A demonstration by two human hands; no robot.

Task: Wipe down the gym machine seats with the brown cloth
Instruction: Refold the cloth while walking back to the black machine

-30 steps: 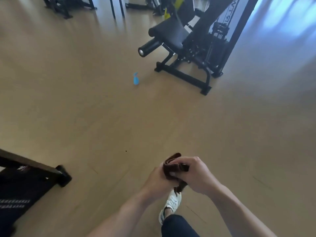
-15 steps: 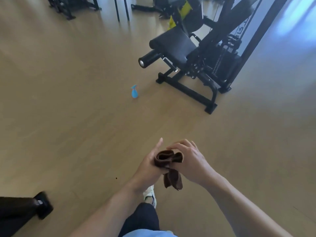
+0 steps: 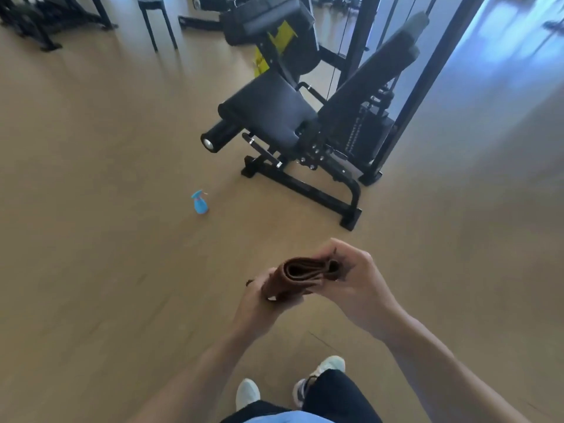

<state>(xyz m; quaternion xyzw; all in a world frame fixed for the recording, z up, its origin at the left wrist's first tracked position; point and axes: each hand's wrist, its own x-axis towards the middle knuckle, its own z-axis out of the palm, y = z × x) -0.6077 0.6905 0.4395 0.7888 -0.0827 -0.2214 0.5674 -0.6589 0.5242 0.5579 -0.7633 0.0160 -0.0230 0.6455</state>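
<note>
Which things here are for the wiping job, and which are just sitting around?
For the job: cloth, folded, held by left hand and right hand; machine seat; backrest.

Just sitting around: blue spray bottle on the floor; other machines farther back.

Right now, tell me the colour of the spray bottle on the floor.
Light blue; the spray bottle shows in the head view.

Tan wood floor [image 3: 91, 270] w/ blue spray bottle [image 3: 200, 203] upright, near black gym machine [image 3: 293, 141].
</note>
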